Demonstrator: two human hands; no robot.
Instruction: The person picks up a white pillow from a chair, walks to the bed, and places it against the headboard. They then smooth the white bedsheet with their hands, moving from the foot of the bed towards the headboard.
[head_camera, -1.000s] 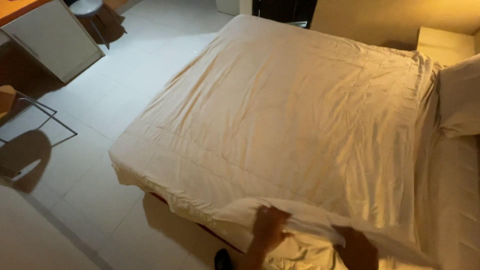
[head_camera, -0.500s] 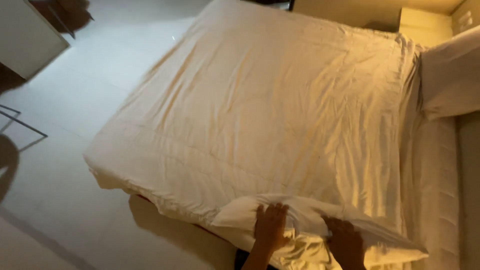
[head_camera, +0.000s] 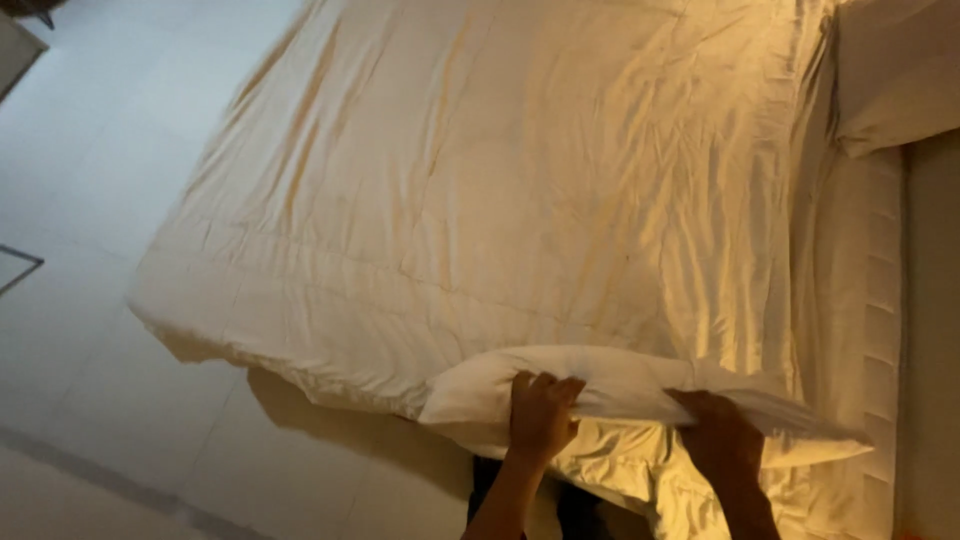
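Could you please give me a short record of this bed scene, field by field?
Setting: bed on a pale tiled floor
Cover: cream duvet spread flat, wrinkled
Near edge: folded-back edge forms a thick roll
Left hand: left hand grips the roll, fingers curled over it
Right hand: right hand grips the roll further right
Pillow: white pillow at upper right

- duvet: cream, creased, spread flat over bed, hanging off left edge
- duvet near edge: folded back into puffy roll w/ 2 hands gripping it, bunched fabric below
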